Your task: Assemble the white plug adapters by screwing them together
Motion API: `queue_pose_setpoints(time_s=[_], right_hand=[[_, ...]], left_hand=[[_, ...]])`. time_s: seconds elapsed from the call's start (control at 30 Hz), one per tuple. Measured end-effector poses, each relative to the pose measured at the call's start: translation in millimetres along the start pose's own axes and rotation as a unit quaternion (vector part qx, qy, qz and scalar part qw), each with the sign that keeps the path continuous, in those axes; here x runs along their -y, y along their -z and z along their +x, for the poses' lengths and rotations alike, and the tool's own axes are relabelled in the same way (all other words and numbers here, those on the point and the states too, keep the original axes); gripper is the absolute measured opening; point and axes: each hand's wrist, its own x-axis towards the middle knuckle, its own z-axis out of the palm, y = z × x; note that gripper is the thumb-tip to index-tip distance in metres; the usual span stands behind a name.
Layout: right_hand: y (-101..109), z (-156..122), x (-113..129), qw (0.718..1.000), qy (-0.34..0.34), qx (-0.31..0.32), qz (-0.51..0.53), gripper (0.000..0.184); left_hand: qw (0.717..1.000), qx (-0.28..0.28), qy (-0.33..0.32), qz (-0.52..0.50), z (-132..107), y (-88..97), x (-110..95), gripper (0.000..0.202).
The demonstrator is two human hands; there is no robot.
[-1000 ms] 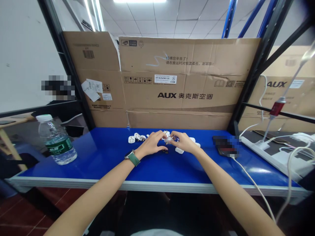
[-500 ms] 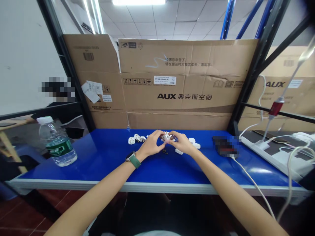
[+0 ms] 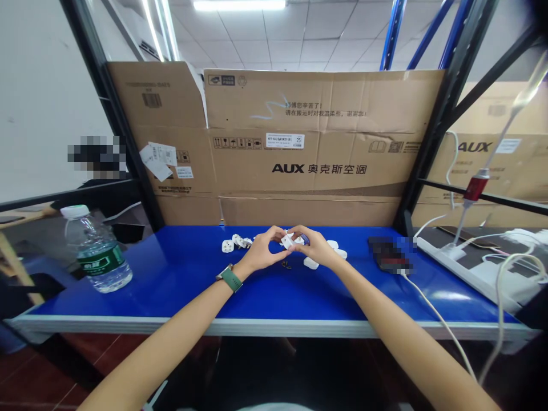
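Over the far middle of the blue table, my left hand and my right hand meet with fingers pinched on one small white plug piece, held just above the surface. A green-strapped watch is on my left wrist. More white plug pieces lie on the table left of my hands, and others lie beneath and right of my right hand. A small dark part rests on the table below the hands.
A water bottle stands at the table's left. A blurred dark phone with a white cable lies to the right. A white power strip with cables sits further right. Cardboard boxes wall off the back.
Both hands have lifted the white plug piece slightly off the table and drawn closer together. The view has shifted a little.
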Motion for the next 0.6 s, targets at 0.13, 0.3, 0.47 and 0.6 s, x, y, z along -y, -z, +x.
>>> queue_pose_setpoints(time_s=[0.13,0.3,0.47,0.6], right_hand=[[-0.5,0.2,-1.7,1.000,0.009,0.005,-0.004,0.039],[1.5,1.5,-5.8,0.999,0.004,-0.026,-0.038,0.034],[7.4,2.6,-18.2,0.988,0.004,-0.041,-0.152,0.028],[9.9,1.4,-23.8,0.983,-0.006,-0.018,-0.183,0.026]], left_hand=[[0.999,0.024,0.024,-0.027,1.0,-0.5,3.5,0.043],[0.999,0.015,0.035,-0.038,2.6,-0.4,6.8,0.048],[0.997,0.013,0.010,0.076,3.1,9.8,15.2,0.023],[0.985,0.039,0.025,0.166,1.6,17.3,28.8,0.009]])
